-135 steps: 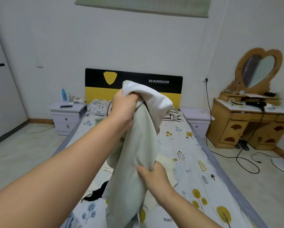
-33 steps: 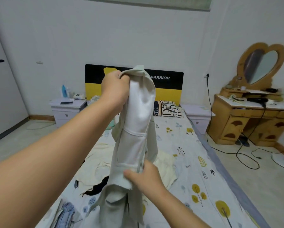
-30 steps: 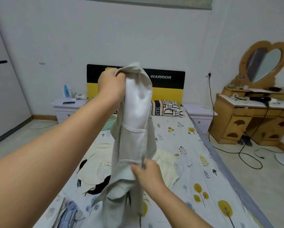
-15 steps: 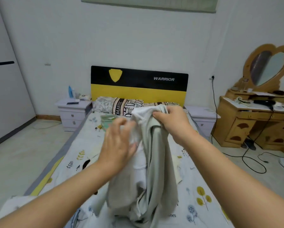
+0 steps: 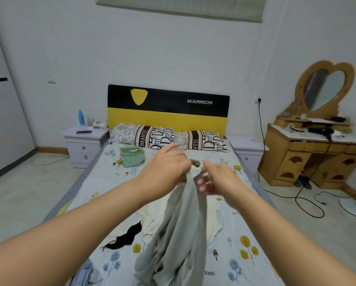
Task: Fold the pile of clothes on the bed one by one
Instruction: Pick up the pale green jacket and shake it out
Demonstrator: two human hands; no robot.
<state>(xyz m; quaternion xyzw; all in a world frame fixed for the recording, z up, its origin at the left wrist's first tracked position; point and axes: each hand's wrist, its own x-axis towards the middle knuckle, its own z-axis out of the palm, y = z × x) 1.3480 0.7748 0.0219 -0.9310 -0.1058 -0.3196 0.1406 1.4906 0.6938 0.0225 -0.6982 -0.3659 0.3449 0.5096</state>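
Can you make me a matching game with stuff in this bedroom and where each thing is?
Things:
1. pale grey garment
2. green pouch
3. heart-shaped mirror
4. blue bottle

Places:
A. on the wooden dresser at the right
B. on the nightstand left of the bed
C. hanging from the hands over the bed
D. on the sheet near the pillows

Pairs: 1-C, 2-D, 3-A, 4-B
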